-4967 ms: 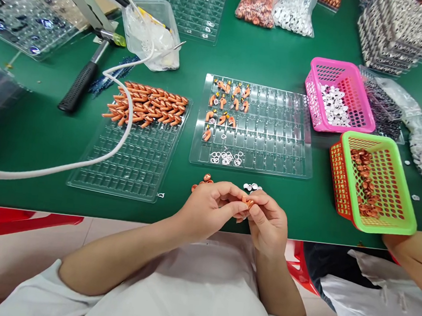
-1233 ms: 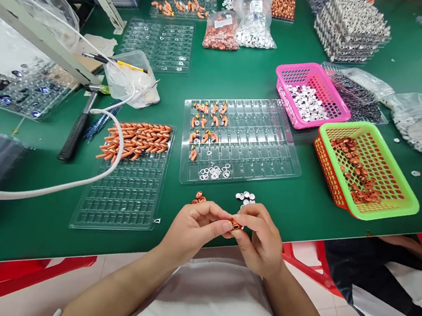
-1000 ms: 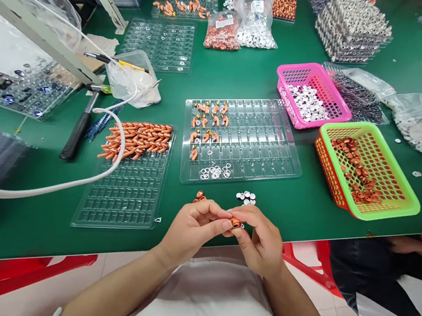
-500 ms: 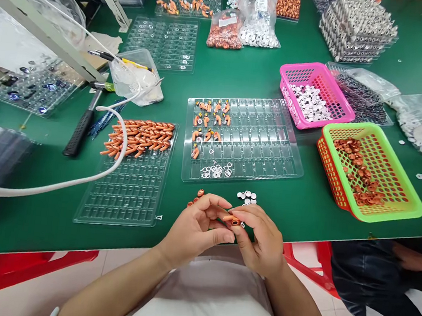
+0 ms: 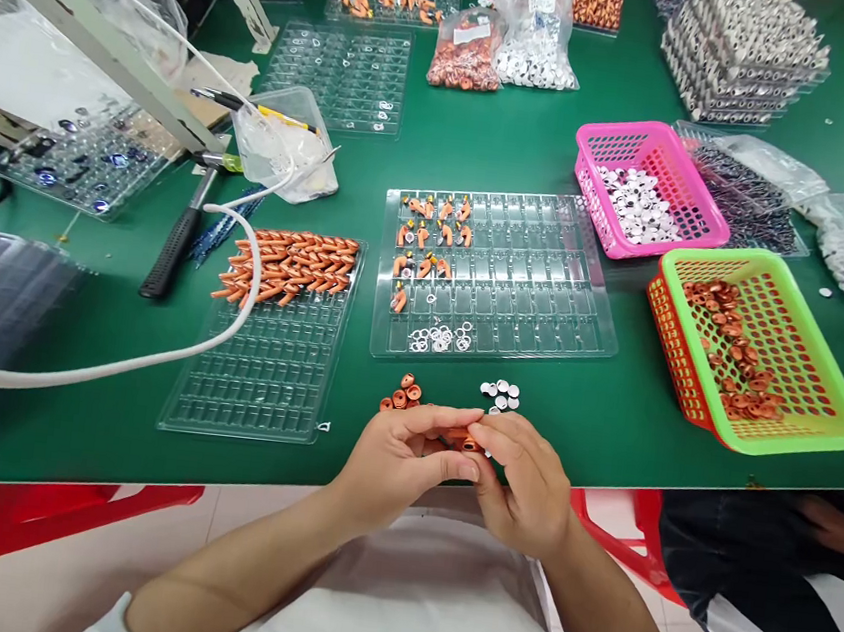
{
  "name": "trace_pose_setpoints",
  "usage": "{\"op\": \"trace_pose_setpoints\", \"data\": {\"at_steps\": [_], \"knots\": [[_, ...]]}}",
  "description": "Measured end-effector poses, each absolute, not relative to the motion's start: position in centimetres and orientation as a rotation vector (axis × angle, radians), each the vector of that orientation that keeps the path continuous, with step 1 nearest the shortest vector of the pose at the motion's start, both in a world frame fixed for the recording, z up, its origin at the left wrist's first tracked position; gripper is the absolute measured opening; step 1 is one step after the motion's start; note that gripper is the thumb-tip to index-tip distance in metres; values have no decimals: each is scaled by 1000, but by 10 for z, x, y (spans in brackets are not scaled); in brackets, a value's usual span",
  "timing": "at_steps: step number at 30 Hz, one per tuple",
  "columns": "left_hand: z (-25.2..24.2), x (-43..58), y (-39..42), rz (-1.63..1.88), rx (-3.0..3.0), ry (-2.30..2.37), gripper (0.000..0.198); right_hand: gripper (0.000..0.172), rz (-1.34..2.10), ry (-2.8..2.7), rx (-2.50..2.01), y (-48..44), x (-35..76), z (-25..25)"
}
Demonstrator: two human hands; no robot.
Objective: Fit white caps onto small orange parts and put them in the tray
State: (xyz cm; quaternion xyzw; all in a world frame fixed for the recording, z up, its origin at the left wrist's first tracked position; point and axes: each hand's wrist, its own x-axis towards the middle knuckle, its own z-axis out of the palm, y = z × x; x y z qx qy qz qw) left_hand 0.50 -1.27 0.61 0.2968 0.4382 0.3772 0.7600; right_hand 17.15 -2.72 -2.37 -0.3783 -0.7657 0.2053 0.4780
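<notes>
The held orange piece appeared glossy and smooth; the compartmented tray was clear, shiny plastic; the pink basket, opaque plastic; the counter, smooth; the hammer grip, matt and textured.

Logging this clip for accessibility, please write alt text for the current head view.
A person's right hand holds a small orange part at a green table, left hand cupped beside it. Beyond lies a partly filled clear tray, with a pink basket and green basket rightward.
</notes>
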Motion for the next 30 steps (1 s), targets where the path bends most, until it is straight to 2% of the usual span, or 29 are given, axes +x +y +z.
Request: {"op": "trace_pose_setpoints", "data": {"at_steps": [23, 30], "knots": [[8, 8, -14, 844, 575, 970, 32, 37, 555, -1815, -877, -23, 171, -24], [10, -1, -1, 701, 818, 923, 46, 31, 707, -1785, -974, -18, 178, -13]]}}
